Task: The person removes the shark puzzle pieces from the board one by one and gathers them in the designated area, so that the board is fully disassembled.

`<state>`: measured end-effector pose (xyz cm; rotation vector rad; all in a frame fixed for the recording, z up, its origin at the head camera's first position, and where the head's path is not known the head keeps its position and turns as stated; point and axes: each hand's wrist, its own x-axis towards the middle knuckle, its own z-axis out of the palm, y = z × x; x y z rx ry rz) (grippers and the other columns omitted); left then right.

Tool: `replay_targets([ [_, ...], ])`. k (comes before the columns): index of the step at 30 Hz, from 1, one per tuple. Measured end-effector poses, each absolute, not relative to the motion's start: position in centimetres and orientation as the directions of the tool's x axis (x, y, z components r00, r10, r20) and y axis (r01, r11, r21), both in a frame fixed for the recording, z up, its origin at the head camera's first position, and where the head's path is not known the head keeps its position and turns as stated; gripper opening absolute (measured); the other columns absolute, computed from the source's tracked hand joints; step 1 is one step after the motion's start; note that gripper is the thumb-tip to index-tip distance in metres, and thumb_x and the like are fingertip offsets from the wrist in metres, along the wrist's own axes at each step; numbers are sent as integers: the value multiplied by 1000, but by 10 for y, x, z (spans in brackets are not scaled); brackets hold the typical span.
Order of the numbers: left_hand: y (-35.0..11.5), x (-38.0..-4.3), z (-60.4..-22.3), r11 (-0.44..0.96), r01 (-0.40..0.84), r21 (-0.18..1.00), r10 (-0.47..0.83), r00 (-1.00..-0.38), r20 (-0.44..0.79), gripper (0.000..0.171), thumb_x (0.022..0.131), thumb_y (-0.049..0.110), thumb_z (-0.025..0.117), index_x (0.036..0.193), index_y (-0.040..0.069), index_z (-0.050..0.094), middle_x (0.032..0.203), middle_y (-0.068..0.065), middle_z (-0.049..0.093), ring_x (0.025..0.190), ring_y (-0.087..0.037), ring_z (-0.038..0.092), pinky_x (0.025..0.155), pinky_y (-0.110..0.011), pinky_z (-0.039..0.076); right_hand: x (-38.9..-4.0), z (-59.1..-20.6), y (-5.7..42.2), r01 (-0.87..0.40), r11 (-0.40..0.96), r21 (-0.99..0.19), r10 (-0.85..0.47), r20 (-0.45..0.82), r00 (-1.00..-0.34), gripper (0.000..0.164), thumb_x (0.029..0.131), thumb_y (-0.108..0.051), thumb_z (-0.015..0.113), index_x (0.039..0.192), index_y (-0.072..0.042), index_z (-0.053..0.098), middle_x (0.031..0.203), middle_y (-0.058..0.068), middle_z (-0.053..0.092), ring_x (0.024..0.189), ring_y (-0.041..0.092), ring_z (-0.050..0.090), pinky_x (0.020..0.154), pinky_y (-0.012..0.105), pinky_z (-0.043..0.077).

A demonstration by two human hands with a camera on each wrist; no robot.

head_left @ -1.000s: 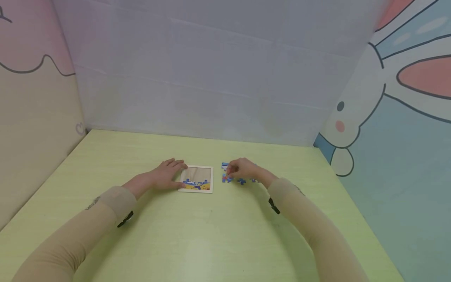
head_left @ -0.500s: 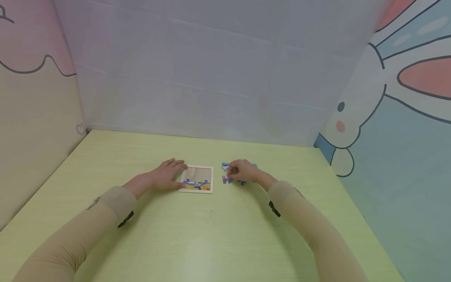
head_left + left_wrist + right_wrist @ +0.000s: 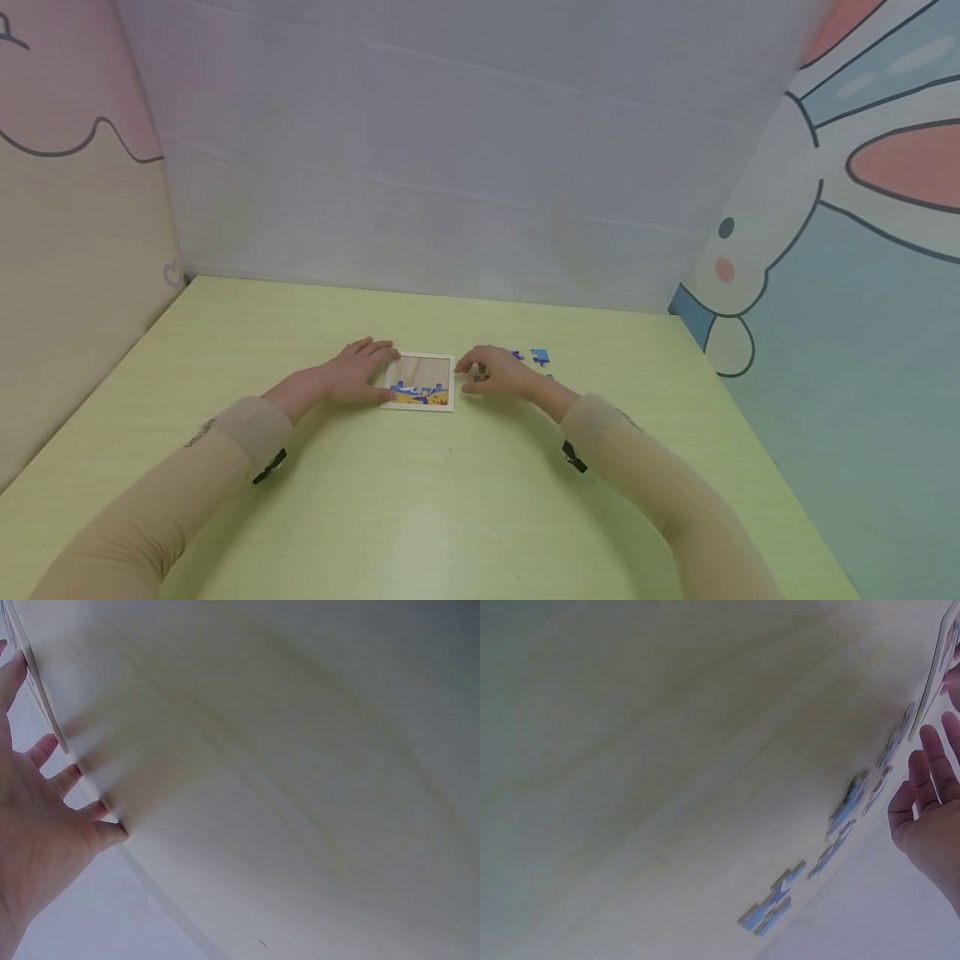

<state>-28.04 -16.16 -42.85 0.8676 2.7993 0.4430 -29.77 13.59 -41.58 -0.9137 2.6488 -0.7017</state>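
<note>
In the head view, a small square jigsaw tray (image 3: 423,369) with a pale rim lies on the table. Blue and yellow puzzle pieces (image 3: 420,396) fill its near part; bare wood shows in the far part. My left hand (image 3: 354,372) rests at the tray's left edge, thumb and fingers spread; the left wrist view shows its fingertips along the tray's side (image 3: 46,705) and the table. Just right of the tray, my right hand (image 3: 501,372) hovers with thumb and fingers apart, nothing visible between them. Loose puzzle pieces (image 3: 540,357) lie around and partly under it.
The pale yellow-green table (image 3: 420,500) meets a white sheet-like wall (image 3: 450,167) behind. Printed side walls stand left and right, one with a rabbit (image 3: 738,267). In the right wrist view, several loose pieces (image 3: 847,804) lie in a scattered row.
My right hand has shifted left from the loose pieces towards the tray, and its pinched thumb and fingers have parted. My left hand and the tray have stayed put.
</note>
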Motion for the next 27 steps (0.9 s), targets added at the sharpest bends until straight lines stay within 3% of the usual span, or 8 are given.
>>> replay_targets([
  [3, -162, -282, -430, 785, 527, 326, 578, -812, -79, 74, 87, 52, 60, 142, 10, 36, 153, -20, 23, 139, -50, 12, 111, -62, 10, -293, -418, 127, -529, 680, -508, -652, -88, -753, 31, 85, -27, 72, 113, -19, 66, 111, -5, 60, 90, 14, 52, 79, 29, 45],
  [10, -161, -282, -429, 785, 514, 345, 568, -819, -73, 70, 86, 48, 61, 139, 9, 38, 152, -21, 25, 138, -52, 14, 110, -64, 10, -288, -419, 110, -496, 737, -459, -608, -131, -783, 36, 80, -36, 75, 113, -24, 67, 115, -7, 58, 109, 12, 50, 99, 35, 40],
  [27, -148, -284, -436, 827, 464, 316, 502, -864, -45, 74, 84, 57, 61, 134, 6, 41, 145, -23, 33, 133, -51, 23, 103, -70, 18, -289, -426, 102, -479, 762, -436, -584, -143, -799, 35, 78, -35, 77, 109, -23, 68, 113, -6, 54, 107, 13, 51, 97, 32, 42],
])
